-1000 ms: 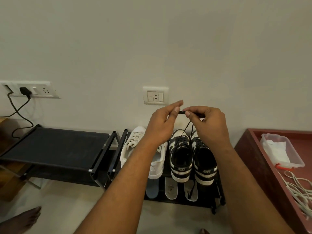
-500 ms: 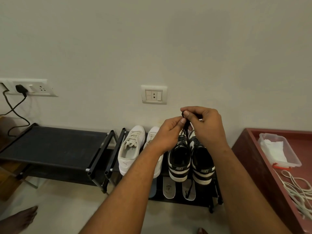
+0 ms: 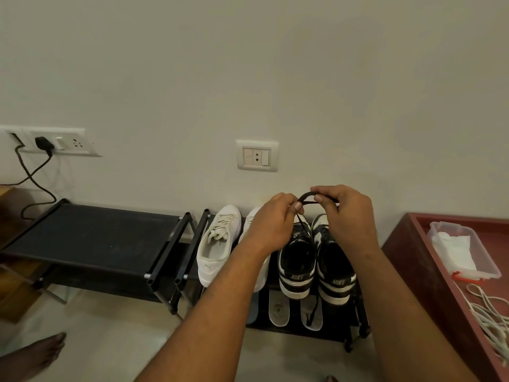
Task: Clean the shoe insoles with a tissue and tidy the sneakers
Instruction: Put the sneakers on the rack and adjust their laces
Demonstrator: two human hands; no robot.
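Above the black metal shoe rack (image 3: 297, 332), left hand (image 3: 272, 224) and right hand (image 3: 347, 216) both pinch a looped black shoelace (image 3: 306, 194) rising from the black-and-white leather sneakers (image 3: 296, 260) on the top shelf, beside white sneakers (image 3: 217, 244). Pale insoles (image 3: 278, 310) lie on the lower shelf. White tissue (image 3: 451, 244) sits in a clear plastic box (image 3: 480, 252), far right.

Black-and-white sneakers (image 3: 296, 271) side by side on rack (image 3: 176, 279), black lace (image 3: 305, 194) looped above, pale insoles (image 3: 278, 307) beneath

There were two white sneakers (image 3: 217, 244), two black-and-white sneakers (image 3: 296, 255), three insoles (image 3: 278, 310), two black racks (image 3: 91, 235), two wall sockets (image 3: 257, 155), one plastic box (image 3: 465, 244), one black plug (image 3: 44, 143), one black lace (image 3: 305, 194) and two hands (image 3: 271, 224)
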